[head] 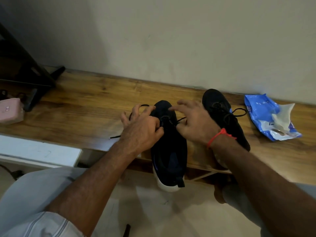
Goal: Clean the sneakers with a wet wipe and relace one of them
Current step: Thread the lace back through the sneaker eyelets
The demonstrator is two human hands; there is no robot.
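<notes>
Hands first: your left hand (pixel 142 127) sits over the front of the near sneaker (pixel 168 146), its thumb and forefinger curled in and pinching the black lace (pixel 136 107) right at the eyelets, while the other fingers spread out toward the desk (pixel 82 106). A loop of that lace arcs up behind your knuckles, and its loose end trails out onto the wood to the left of your wrist.

Your right hand (pixel 193 122) lies beside it with fingers spread and fairly straight; the forefinger touches the top of the sneaker's toe area, and the thumb lies down by the lace on the sneaker's right side. Whether that thumb actually pinches the lace, you cannot tell from this view. A red thread (pixel 216 135) circles your right wrist.

The near sneaker is dark with a white sole, toe pointing to the wall, its heel hanging past the desk's front edge. The second sneaker (pixel 224 117) lies just to the right, partly behind your right wrist, with its lace in place. Farther right, well apart from the sneakers, rests the blue wet wipe pack (pixel 268 117). A pink case (pixel 11 111) sits at the far left of the desk.
</notes>
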